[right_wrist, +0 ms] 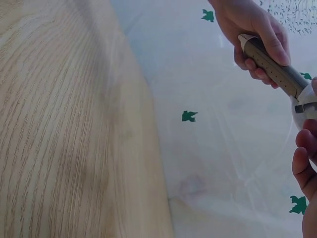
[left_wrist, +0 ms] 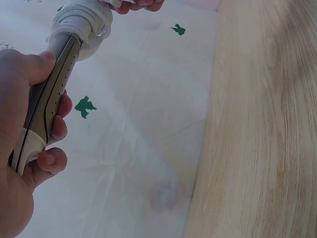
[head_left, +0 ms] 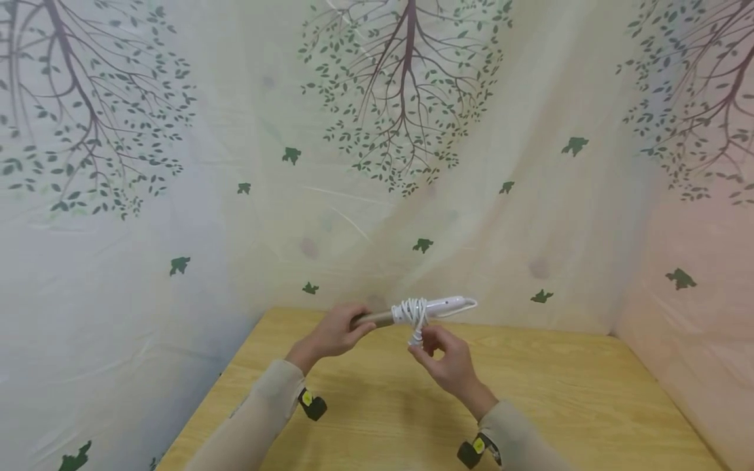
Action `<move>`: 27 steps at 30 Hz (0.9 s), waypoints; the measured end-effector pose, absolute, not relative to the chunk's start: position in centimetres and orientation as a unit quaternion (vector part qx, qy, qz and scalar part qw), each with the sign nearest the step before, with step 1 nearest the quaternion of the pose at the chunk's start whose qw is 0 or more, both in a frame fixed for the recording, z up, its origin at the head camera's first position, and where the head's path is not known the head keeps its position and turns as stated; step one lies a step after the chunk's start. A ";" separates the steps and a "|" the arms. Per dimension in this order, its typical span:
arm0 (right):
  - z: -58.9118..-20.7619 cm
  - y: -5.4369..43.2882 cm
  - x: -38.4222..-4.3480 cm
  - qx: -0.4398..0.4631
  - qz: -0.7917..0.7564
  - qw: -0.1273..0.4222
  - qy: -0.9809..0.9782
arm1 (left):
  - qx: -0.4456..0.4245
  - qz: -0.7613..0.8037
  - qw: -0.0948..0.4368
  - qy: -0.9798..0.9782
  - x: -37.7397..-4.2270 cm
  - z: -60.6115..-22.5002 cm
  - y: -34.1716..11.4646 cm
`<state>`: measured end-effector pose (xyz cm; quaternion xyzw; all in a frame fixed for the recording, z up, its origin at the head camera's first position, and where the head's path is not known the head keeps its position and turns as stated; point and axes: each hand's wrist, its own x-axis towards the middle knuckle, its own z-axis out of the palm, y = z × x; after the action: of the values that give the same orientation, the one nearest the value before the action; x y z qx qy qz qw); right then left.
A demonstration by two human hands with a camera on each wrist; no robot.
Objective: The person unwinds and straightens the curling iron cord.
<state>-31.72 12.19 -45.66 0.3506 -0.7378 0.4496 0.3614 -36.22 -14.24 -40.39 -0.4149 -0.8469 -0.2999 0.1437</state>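
A hair straightener (head_left: 444,305) with a white handle and a brown, dotted body is held up above the table. My left hand (head_left: 340,329) grips its brown end, with the thumb along the top and the fingers curled beneath, as the left wrist view shows. Several turns of white cord (head_left: 410,310) wrap around the middle, and a loop of it sticks out past the handle's far end. Below the wraps, my right hand (head_left: 450,361) pinches the white plug (head_left: 415,339) between thumb and fingers. In the right wrist view, a dark prong (right_wrist: 306,107) shows near the right fingertips.
A wood-grain table (head_left: 377,405) lies beneath both hands. Behind it and along both sides hangs a pale curtain (head_left: 365,222) printed with trees and green leaves. Each wrist wears a small black camera (head_left: 314,407).
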 end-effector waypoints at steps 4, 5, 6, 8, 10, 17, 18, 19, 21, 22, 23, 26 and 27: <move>-45.5 12.6 -31.3 0.337 0.445 0.373 -0.741 | -0.418 -0.303 0.148 -0.843 -36.2 -40.5 -14.3; -45.3 12.7 -31.2 0.333 0.443 0.377 -0.742 | -0.420 -0.306 0.149 -0.841 -36.1 -40.5 -14.3; -45.2 12.8 -31.0 0.329 0.440 0.382 -0.743 | -0.422 -0.307 0.152 -0.839 -36.1 -40.6 -14.4; -44.9 13.1 -30.8 0.321 0.430 0.392 -0.747 | -0.425 -0.311 0.154 -0.836 -36.1 -40.7 -14.5; -44.6 13.5 -30.6 0.314 0.423 0.398 -0.751 | -0.425 -0.313 0.155 -0.835 -36.1 -40.8 -14.6; -43.7 15.4 -30.7 0.316 0.392 0.428 -0.750 | -0.412 -0.308 0.155 -0.843 -36.0 -41.2 -15.0; -43.5 15.7 -30.8 0.320 0.388 0.437 -0.746 | -0.409 -0.307 0.155 -0.845 -36.0 -41.3 -15.1; -43.3 16.0 -31.0 0.323 0.386 0.444 -0.741 | -0.406 -0.307 0.155 -0.847 -36.0 -41.4 -15.1; -42.9 16.5 -31.2 0.335 0.383 0.459 -0.728 | -0.402 -0.307 0.151 -0.850 -36.0 -41.5 -15.2; -42.7 16.8 -31.3 0.341 0.381 0.465 -0.722 | -0.400 -0.306 0.148 -0.851 -36.0 -41.5 -15.2; -42.4 17.1 -31.3 0.345 0.379 0.470 -0.719 | -0.398 -0.305 0.144 -0.853 -35.9 -41.6 -15.2; -41.4 17.7 -31.4 0.350 0.373 0.482 -0.711 | -0.397 -0.300 0.136 -0.857 -36.0 -41.8 -15.3; -41.0 17.8 -31.3 0.349 0.373 0.483 -0.711 | -0.397 -0.299 0.134 -0.857 -36.0 -41.9 -15.3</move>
<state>-31.32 17.81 -41.04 0.3487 -0.7111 0.3731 0.4833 -35.96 -15.29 -41.89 -0.3970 -0.8575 -0.2986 0.1343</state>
